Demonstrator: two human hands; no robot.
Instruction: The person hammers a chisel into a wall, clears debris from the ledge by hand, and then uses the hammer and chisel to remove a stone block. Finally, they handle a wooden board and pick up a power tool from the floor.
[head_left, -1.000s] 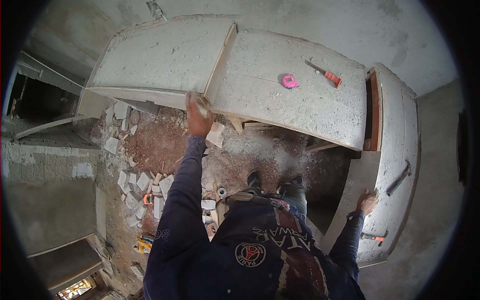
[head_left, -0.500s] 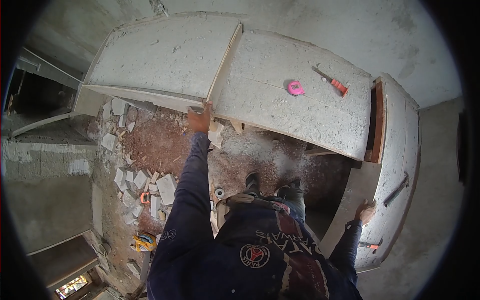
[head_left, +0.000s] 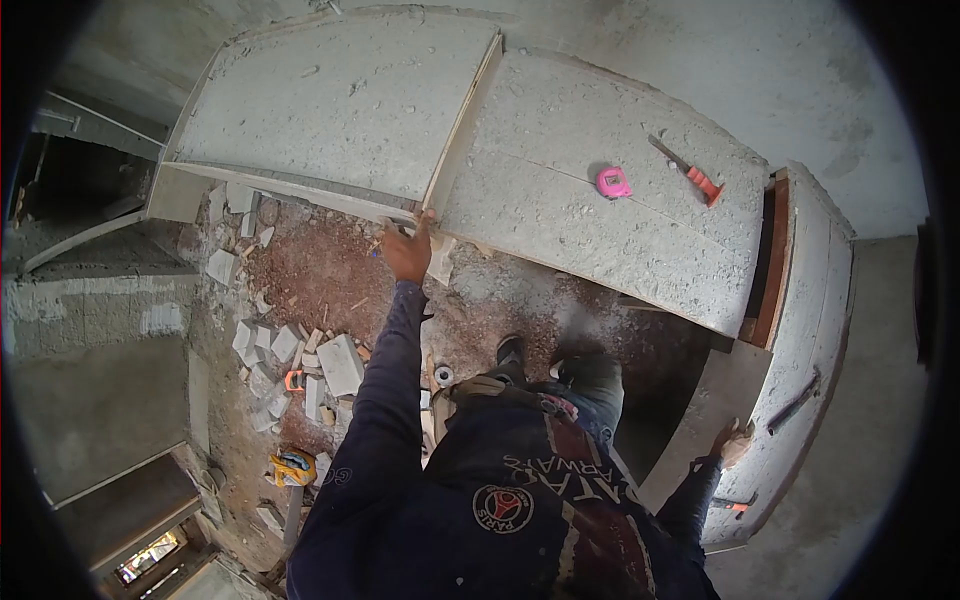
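Note:
My left hand [head_left: 408, 250] reaches forward to the front edge of the concrete-topped counter [head_left: 600, 235]. Its index finger is stretched out and touches the lower end of a thin upright board [head_left: 462, 125] at the step between two slabs; the thumb is spread to the side. Down at the right, my right hand [head_left: 735, 443] rests on the inner edge of the side slab [head_left: 800, 330], its fingers partly bent and nothing visible in them. Near it lie a dark hammer [head_left: 795, 400] and an orange-handled tool [head_left: 737, 505], partly hidden by the sleeve.
A pink tape measure [head_left: 613, 182] and an orange-handled blade tool [head_left: 687, 172] lie on the middle slab. A reddish wooden frame [head_left: 770, 260] lines the gap at its right. Broken block pieces [head_left: 340, 365], an orange item [head_left: 294, 381] and a yellow bundle [head_left: 291, 467] lie on the floor.
The whole view has shifted slightly, so the counter appears further right. My left hand has changed its pose at the board's end, with thumb and index finger now spread. My right hand stays at the slab edge.

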